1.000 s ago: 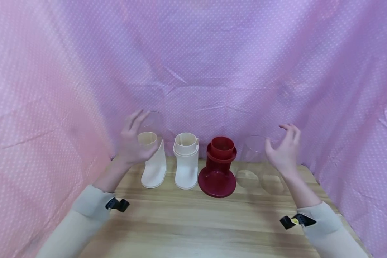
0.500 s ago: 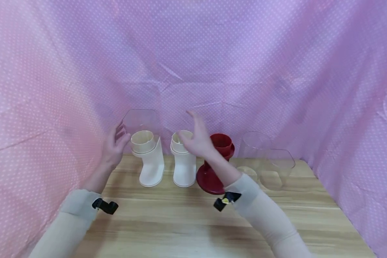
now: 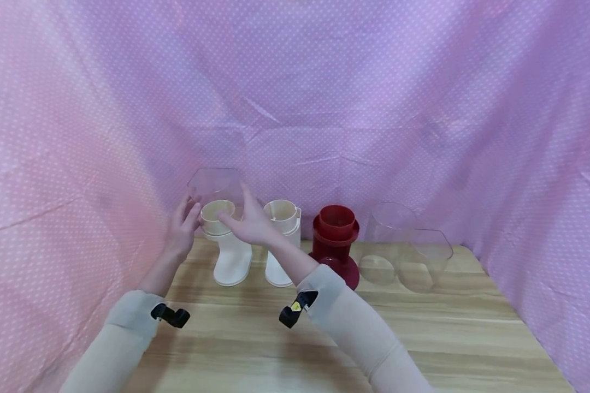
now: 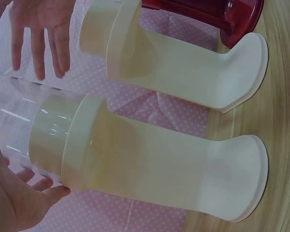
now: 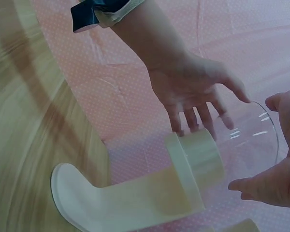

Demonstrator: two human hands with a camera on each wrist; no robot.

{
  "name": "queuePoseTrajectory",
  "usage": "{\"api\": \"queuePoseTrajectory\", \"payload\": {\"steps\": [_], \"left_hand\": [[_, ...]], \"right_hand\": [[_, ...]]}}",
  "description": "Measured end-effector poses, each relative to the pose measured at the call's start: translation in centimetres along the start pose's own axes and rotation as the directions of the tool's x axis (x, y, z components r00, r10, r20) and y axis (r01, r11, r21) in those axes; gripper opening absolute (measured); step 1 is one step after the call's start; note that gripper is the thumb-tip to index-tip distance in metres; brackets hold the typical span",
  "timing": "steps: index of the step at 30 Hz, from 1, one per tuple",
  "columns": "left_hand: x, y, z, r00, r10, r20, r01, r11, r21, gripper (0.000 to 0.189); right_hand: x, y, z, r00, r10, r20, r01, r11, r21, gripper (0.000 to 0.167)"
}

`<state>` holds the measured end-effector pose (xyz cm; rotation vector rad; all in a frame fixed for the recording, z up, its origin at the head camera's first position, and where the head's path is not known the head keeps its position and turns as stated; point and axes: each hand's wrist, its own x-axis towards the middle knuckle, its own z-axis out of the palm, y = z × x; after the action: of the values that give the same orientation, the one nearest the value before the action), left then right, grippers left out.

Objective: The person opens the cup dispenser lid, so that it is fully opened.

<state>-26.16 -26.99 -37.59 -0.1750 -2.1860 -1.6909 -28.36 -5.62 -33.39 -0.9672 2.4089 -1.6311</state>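
A white stand (image 3: 232,265) with a cream collar (image 4: 79,135) stands leftmost in the row, with a clear plastic cover (image 3: 213,180) over its top. Beside that collar, on the left, is my left hand (image 3: 179,232). In the right wrist view its spread fingers lie along the cover's wall behind the collar, thumb near the upper rim. On the other side my right hand (image 3: 251,221) reaches across. Its fingers are extended and the thumb points at the cover. The left wrist view shows a gap between the right fingertips and the cover.
A second white stand (image 3: 277,270) is close by, partly behind my right forearm. Right of it stands a dark red one (image 3: 335,237) with a round base. Two clear covers (image 3: 389,215) stand upright farther right. Pink dotted cloth (image 3: 295,82) hangs behind the wooden table (image 3: 226,338).
My right hand has swept left from near the clear covers, past the red stand, to the leftmost stand. My left hand has moved to the left side of that stand's cover.
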Motion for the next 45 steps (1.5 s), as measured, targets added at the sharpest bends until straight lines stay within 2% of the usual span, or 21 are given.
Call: {"api": "queuePoseTrajectory", "payload": {"steps": [6, 11, 14, 18, 22, 26, 30, 35, 39, 41, 45], "left_hand": [[0.0, -0.3, 0.5, 0.999, 0.010, -0.051, -0.007, 0.998, 0.064, 0.065], [-0.6, 0.9, 1.0, 0.994, 0.028, -0.101, -0.008, 0.981, 0.193, 0.067], [-1.5, 2.7, 1.1, 0.989, 0.059, -0.136, -0.025, 0.972, 0.236, 0.068], [-3.2, 6.1, 0.7, 0.982, 0.104, -0.157, -0.062, 0.966, 0.252, 0.064], [-5.3, 9.6, 1.2, 0.985, 0.128, -0.115, -0.099, 0.968, 0.232, 0.063], [-7.0, 12.1, 3.3, 0.985, 0.171, 0.013, -0.170, 0.959, 0.228, 0.070], [-8.4, 13.4, 5.7, 0.969, 0.224, 0.107, -0.241, 0.952, 0.189, 0.079], [-9.3, 13.8, 10.1, 0.941, 0.307, 0.140, -0.317, 0.947, 0.052, 0.081], [-9.7, 13.7, 13.0, 0.915, 0.365, 0.174, -0.365, 0.930, -0.031, 0.081], [-10.0, 13.6, 14.1, 0.903, 0.384, 0.194, -0.382, 0.923, -0.051, 0.080], [-10.6, 13.3, 15.8, 0.880, 0.408, 0.242, -0.399, 0.913, -0.089, 0.081]], "right_hand": [[0.3, 0.5, 1.4, 0.998, 0.044, 0.040, -0.046, 0.997, 0.065, 0.108], [-0.2, 0.4, 1.0, 1.000, 0.015, 0.002, -0.015, 0.997, 0.074, 0.110], [-1.1, -0.3, -0.5, 1.000, -0.010, 0.010, 0.009, 0.997, 0.079, 0.105], [-3.2, -2.0, -2.6, 0.998, -0.035, 0.056, 0.031, 0.997, 0.070, 0.098], [-6.1, -3.4, -4.9, 0.993, -0.108, 0.056, 0.107, 0.994, 0.021, 0.096], [-9.7, -3.8, -7.8, 0.983, -0.183, -0.001, 0.183, 0.982, -0.042, 0.097], [-12.8, -3.7, -10.3, 0.969, -0.234, -0.075, 0.219, 0.962, -0.161, 0.103], [-16.6, -3.0, -13.2, 0.933, -0.303, -0.196, 0.235, 0.922, -0.308, 0.109], [-19.2, -2.1, -14.6, 0.906, -0.326, -0.271, 0.222, 0.910, -0.351, 0.114], [-20.4, -1.8, -15.2, 0.898, -0.331, -0.289, 0.214, 0.904, -0.370, 0.117], [-22.4, -1.1, -16.2, 0.896, -0.334, -0.292, 0.207, 0.897, -0.390, 0.124]]}}
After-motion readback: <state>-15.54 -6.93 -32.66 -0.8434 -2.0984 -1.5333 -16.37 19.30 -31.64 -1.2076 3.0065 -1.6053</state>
